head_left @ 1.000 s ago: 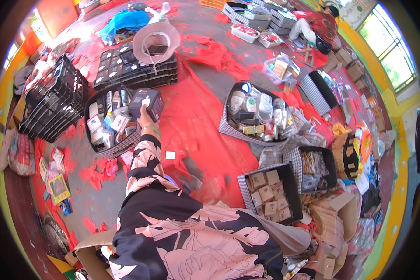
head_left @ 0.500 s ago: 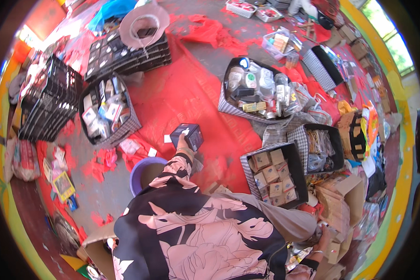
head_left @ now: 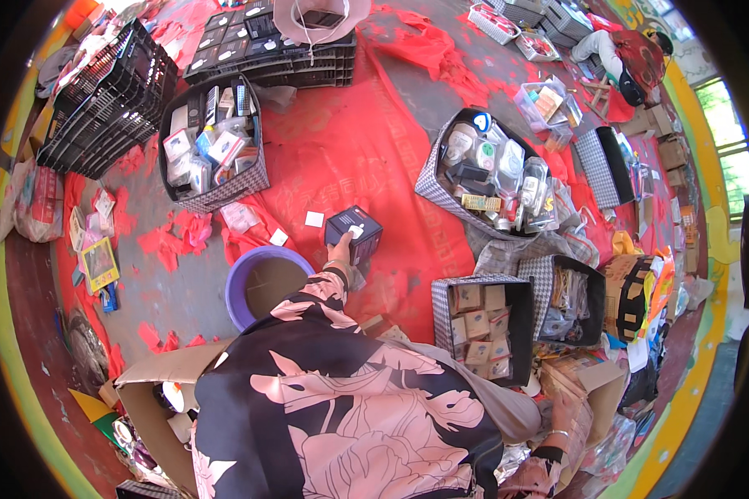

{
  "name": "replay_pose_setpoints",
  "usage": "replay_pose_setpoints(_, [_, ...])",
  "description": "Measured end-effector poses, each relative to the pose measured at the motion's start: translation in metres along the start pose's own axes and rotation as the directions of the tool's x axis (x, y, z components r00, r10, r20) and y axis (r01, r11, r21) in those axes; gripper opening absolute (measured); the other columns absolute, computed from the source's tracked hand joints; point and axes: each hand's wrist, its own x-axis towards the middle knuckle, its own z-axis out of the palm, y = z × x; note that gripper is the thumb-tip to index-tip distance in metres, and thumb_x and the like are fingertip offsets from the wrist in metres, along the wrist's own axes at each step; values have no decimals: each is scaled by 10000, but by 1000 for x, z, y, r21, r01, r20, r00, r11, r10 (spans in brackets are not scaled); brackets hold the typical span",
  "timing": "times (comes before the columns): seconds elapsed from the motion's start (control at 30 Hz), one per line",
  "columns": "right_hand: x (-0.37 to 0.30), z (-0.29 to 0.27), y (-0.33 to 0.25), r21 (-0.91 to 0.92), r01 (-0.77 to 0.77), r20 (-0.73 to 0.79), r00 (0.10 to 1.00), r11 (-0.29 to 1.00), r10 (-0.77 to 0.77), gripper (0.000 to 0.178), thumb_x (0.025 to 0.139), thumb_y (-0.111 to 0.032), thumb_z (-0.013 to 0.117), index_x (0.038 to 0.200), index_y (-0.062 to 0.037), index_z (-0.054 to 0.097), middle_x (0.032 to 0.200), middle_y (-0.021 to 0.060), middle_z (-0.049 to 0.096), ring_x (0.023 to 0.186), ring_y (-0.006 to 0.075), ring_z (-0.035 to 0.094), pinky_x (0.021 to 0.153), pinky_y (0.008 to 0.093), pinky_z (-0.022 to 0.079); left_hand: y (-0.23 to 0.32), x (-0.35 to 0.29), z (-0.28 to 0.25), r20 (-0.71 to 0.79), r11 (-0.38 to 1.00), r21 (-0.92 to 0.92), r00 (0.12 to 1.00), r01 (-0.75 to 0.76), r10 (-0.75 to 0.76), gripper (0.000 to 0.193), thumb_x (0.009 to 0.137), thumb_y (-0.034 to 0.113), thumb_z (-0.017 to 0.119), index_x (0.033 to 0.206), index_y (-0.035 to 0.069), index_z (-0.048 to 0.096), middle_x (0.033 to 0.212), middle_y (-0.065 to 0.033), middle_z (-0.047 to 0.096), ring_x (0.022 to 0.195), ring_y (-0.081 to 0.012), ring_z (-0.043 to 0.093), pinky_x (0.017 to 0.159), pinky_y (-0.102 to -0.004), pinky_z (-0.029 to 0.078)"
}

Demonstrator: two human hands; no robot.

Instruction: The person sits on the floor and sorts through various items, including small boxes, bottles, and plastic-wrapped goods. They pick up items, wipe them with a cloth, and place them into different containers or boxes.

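My left hand [head_left: 339,251] is closed on a dark blue-black box [head_left: 356,231] with a pale mark on its top, held above the red sheet. Just left of that arm stands a purple bucket [head_left: 238,293]. On the lower right, my right hand [head_left: 564,417], with a bracelet at the wrist, is at an open cardboard carton [head_left: 603,376]. Its fingers blend into the brown cardboard, so their grip is unclear. Close by, a checked bin [head_left: 441,320] holds several small brown boxes [head_left: 477,327].
A checked bin [head_left: 260,170] of packages stands ahead left, another bin [head_left: 424,185] of bottles ahead right. Black crates [head_left: 112,100] and a crate stack under a pink hat [head_left: 341,29] are farther off. Another person [head_left: 641,62] sits far right. A carton [head_left: 146,387] stands lower left.
The view has shifted, so the scene sits differently in the picture. My left hand still holds the dark box. My right hand has moved up against the cardboard carton.
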Motion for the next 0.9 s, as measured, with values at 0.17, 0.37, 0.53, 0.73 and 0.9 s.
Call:
replay_pose_setpoints(0.17, [22, 36, -1, -137, -19, 166, 985, 990, 42, 277, 808, -258, 557, 782, -7, 671, 671, 147, 631, 641, 232, 605, 624, 343, 465, -19, 14, 0, -44, 1000, 20, 999, -4, 5, 897, 646, 378, 722, 1382, 110, 287, 1212, -134, 512, 953, -301, 580, 701, -490, 459])
replay_pose_setpoints(0.37, [31, 43, 8, -447, 82, 407, 905, 891, 121, 263, 807, -283, 531, 807, -79, 697, 780, 161, 662, 760, 316, 644, 694, 402, 496, 1, 21, 5, -32, 995, -101, 999, 1, -4, 909, 639, 349, 732, 1383, 113, 266, 1248, -136, 479, 1008, -329, 548, 750, -541, 450])
replay_pose_setpoints(0.53, [40, 48, 44, -629, 511, 553, 824, 586, -125, 288, 862, -300, 489, 838, -91, 685, 825, 144, 664, 778, 326, 637, 714, 418, 499, 50, 38, 8, 60, 975, -202, 992, -94, 108, 918, 655, 361, 719, 1390, 119, 225, 1238, -135, 461, 987, -318, 545, 730, -579, 446])
replay_pose_setpoints(0.73, [29, 45, 45, -661, 538, 564, 816, 523, -127, 254, 878, -267, 467, 876, -108, 665, 833, 152, 655, 754, 338, 632, 685, 446, 499, 67, 70, 13, -6, 962, -273, 1000, 1, -2, 943, 653, 367, 709, 1401, 123, 189, 1245, -162, 458, 980, -329, 566, 744, -548, 457])
replay_pose_setpoints(0.9, [29, 48, 66, -710, 474, 512, 855, 521, -79, 275, 867, -308, 479, 887, -103, 661, 849, 181, 647, 758, 362, 627, 713, 465, 494, 72, 103, 22, 51, 967, -255, 999, -3, 16, 882, 647, 373, 706, 1345, 67, 262, 1196, -171, 493, 866, -330, 608, 706, -521, 477])
